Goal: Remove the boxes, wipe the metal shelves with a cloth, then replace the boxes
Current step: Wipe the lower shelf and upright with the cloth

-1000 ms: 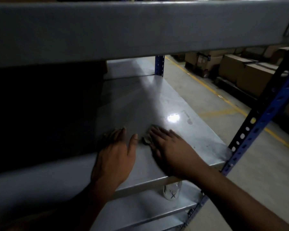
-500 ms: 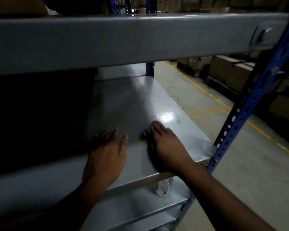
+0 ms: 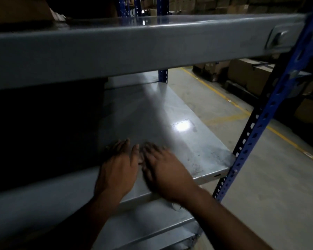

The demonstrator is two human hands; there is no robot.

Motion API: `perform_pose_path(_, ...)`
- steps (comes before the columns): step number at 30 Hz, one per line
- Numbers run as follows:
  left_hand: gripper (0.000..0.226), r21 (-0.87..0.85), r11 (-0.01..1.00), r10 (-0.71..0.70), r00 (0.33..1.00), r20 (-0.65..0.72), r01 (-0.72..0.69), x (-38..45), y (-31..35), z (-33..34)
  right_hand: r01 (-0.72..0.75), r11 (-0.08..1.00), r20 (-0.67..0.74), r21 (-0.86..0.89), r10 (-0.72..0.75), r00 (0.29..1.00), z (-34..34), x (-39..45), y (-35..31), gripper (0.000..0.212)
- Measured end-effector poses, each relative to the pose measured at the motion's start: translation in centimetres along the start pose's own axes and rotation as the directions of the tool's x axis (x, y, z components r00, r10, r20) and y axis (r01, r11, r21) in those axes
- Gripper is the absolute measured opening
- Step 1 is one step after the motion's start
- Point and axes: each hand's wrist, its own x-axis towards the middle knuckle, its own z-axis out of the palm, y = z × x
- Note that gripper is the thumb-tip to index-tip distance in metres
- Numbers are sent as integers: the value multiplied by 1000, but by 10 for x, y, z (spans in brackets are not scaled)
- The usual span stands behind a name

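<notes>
Resting palm-down side by side near the front edge of the metal shelf, left hand and right hand both show straight, slightly spread fingers; the right hand is motion-blurred and any cloth beneath it cannot be made out. The shelf's long axis runs left to right, its right end at a blue perforated upright. Farther off, cardboard boxes sit on the floor beyond a yellow line.

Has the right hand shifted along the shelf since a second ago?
Yes. The right hand has slid left: the shelf's bright glare, earlier just past its fingertips, now lies farther right, and it nearly touches the left hand.
</notes>
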Motion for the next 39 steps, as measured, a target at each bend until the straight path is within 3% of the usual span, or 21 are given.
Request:
perform_pose_path(3,81,-106,994,-48,995,-88,39,-5,9,-13,-44,996,9,-80,45,999,-8,-41,2,53)
perform_pose_path(5,79,-136,988,-80,993,-89,67,-6,12,-18,-237,962,12,-138,241,970,-22,-55,25,48)
perform_pose_path(8,81,-160,984,-95,992,-82,81,-7,13,-21,-584,779,-123,-228,572,811,-29,-56,48,56)
perform_pose_path(11,81,-180,982,-74,992,-100,55,-10,16,-25,-725,673,-239,-145,687,686,-18,-51,37,56)
perform_pose_path(12,80,-183,982,-59,993,-106,39,-10,17,-27,-723,686,-262,-85,684,680,-10,-50,25,51)
perform_pose_path(14,79,-177,984,-16,993,-113,-5,-10,19,-29,-591,807,-256,11,573,778,3,-51,-11,45)
perform_pose_path(16,77,-173,984,20,993,-118,-40,-11,19,-30,-356,934,-208,7,350,914,13,-61,-39,47)
perform_pose_path(18,77,-174,983,33,992,-124,-54,-14,18,-30,-168,985,-193,-46,157,969,10,-71,-23,45)
perform_pose_path(20,77,-183,982,29,991,-128,-52,-17,17,-29,-233,971,-224,-55,216,950,-2,-83,17,38)
perform_pose_path(22,75,-177,983,34,991,-129,-57,-19,18,-28,-447,894,-324,-14,419,848,-14,-94,41,36)
perform_pose_path(24,73,-162,985,41,991,-128,-62,-18,18,-27,-507,859,-348,67,496,795,-6,-91,26,40)
perform_pose_path(27,72,-167,984,33,992,-125,-54,-18,19,-28,-252,966,-279,53,257,925,20,-90,-22,45)
perform_pose_path(29,71,-168,984,37,992,-121,-57,-18,18,-28,-106,994,-308,-23,94,947,17,-92,-13,43)
perform_pose_path(30,71,-167,984,38,992,-124,-58,-19,17,-28,-128,991,-343,-36,109,933,10,-93,2,46)
perform_pose_path(33,72,-169,984,30,992,-121,-50,-18,18,-28,-422,901,-455,97,418,787,-7,-98,33,55)
perform_pose_path(35,73,-168,984,36,993,-111,-54,-17,19,-28,-494,850,-446,183,520,728,3,-91,15,53)
perform_pose_path(36,74,-164,985,42,993,-108,-59,-16,20,-27,-452,872,-423,189,488,764,13,-88,1,51)
perform_pose_path(39,74,-154,985,62,994,-93,-76,-16,21,-29,-165,986,-326,6,158,932,26,-89,-24,54)
